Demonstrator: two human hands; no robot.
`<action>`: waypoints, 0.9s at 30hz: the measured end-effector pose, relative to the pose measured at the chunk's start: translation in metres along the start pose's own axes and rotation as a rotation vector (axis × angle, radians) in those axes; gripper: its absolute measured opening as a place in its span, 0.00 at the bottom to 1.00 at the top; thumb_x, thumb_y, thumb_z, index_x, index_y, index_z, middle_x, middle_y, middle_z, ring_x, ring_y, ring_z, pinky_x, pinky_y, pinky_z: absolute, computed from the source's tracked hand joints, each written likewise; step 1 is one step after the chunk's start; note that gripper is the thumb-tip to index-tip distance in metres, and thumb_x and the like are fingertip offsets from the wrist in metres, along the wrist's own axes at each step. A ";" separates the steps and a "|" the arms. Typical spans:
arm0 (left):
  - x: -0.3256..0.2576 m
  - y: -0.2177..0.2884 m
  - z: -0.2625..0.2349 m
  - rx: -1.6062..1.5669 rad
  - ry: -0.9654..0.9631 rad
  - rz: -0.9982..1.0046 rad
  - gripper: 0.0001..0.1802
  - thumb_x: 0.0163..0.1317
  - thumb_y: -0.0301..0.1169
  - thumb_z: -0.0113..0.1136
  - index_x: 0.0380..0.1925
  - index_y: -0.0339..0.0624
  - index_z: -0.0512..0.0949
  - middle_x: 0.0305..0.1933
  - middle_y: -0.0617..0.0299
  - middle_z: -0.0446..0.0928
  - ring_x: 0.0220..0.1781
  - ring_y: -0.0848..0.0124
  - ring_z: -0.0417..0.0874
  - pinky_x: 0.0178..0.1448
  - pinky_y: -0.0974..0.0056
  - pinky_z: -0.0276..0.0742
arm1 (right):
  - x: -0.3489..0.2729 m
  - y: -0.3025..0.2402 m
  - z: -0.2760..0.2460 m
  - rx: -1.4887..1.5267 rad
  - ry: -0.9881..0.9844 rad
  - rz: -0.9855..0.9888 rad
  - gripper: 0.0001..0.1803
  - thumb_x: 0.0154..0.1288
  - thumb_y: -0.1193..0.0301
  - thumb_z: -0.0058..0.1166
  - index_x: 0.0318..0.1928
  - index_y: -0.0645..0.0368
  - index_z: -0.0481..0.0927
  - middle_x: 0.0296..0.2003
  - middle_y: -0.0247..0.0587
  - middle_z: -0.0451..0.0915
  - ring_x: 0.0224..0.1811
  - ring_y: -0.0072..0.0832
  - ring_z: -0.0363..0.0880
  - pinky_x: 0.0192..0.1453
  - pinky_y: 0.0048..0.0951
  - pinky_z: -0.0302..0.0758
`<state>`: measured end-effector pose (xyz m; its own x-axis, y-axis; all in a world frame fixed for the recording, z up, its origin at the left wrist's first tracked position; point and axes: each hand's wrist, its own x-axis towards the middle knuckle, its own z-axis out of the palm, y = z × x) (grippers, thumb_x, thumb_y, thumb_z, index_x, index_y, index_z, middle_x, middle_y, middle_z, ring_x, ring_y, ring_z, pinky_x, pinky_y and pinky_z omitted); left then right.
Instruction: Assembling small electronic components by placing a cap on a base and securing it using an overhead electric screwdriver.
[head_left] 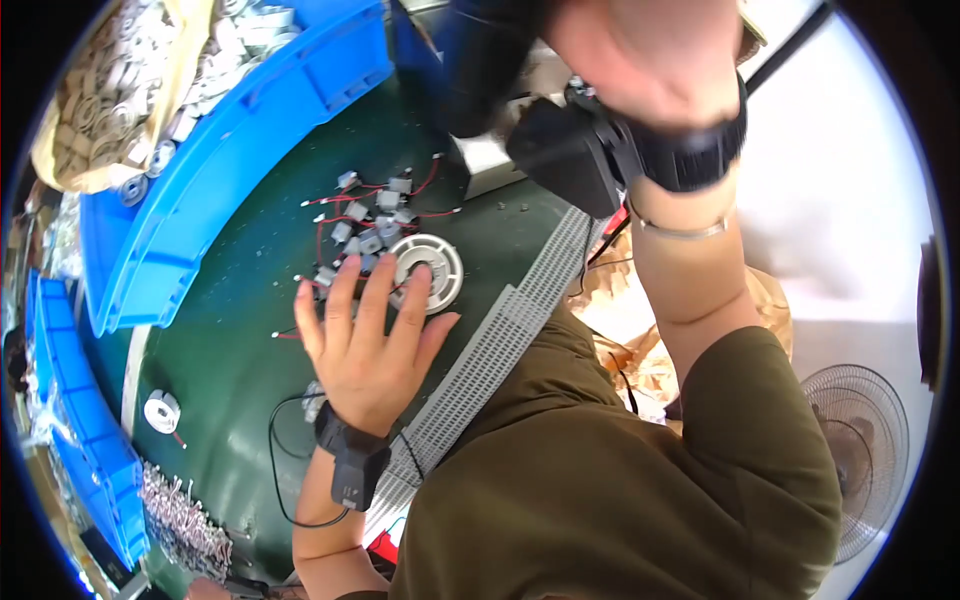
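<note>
My left hand (pixel 370 360) reaches over the green table, palm down with its fingers spread. Its fingertips lie over a white round plastic part (pixel 446 288) and the near side of a cluster of small grey motors (pixel 389 201) with red wires. Whether the fingers press on the round part cannot be made out. My right hand (pixel 650 50) is raised at the top, close to the camera and blurred, with its fingers hidden. Beside it is a dark blurred object (pixel 490 70) whose kind I cannot tell. Black devices are strapped to both wrists.
A blue bin (pixel 250 140) with a bag of white plastic parts (pixel 110 100) stands far left, with another blue bin (pixel 85 430) nearer. A white spool-shaped part (pixel 162 411) and a heap of wired pieces (pixel 185 520) lie left. A grey perforated strip (pixel 490 350) edges the table. A fan (pixel 860 460) stands right.
</note>
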<state>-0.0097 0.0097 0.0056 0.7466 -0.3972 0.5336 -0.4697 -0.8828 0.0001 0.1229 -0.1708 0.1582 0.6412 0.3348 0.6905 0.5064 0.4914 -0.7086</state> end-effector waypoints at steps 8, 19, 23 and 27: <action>-0.002 -0.012 0.019 -0.248 0.079 0.060 0.23 0.45 0.34 0.72 0.44 0.45 0.80 0.49 0.54 0.75 0.44 0.58 0.78 0.53 0.48 0.72 | -0.052 0.014 -0.053 -0.118 0.293 -0.093 0.16 0.55 0.77 0.58 0.44 0.68 0.72 0.25 0.38 0.76 0.23 0.24 0.75 0.28 0.23 0.72; -0.005 -0.009 0.022 -0.288 0.084 0.021 0.26 0.42 0.31 0.74 0.45 0.43 0.80 0.50 0.52 0.73 0.44 0.55 0.78 0.51 0.48 0.74 | -0.065 0.014 -0.052 -0.238 0.483 0.017 0.18 0.55 0.78 0.59 0.46 0.69 0.71 0.25 0.40 0.76 0.23 0.25 0.75 0.28 0.24 0.72; -0.007 -0.009 0.024 -0.315 0.096 0.011 0.26 0.41 0.30 0.74 0.45 0.42 0.80 0.51 0.51 0.72 0.44 0.54 0.77 0.50 0.49 0.75 | -0.066 0.017 -0.054 -0.267 0.465 0.019 0.19 0.54 0.78 0.59 0.46 0.69 0.71 0.26 0.40 0.76 0.22 0.25 0.75 0.28 0.24 0.72; -0.005 -0.008 0.023 -0.326 0.104 0.016 0.26 0.40 0.29 0.74 0.44 0.41 0.80 0.51 0.51 0.72 0.44 0.54 0.77 0.50 0.49 0.75 | -0.058 0.040 -0.074 -0.003 0.136 -0.376 0.21 0.52 0.80 0.60 0.47 0.68 0.69 0.24 0.41 0.75 0.22 0.26 0.75 0.27 0.24 0.72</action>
<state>0.0009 0.0135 -0.0167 0.6940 -0.3678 0.6189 -0.6191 -0.7437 0.2523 0.1485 -0.2298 0.0788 0.4809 0.0220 0.8765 0.7222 0.5569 -0.4103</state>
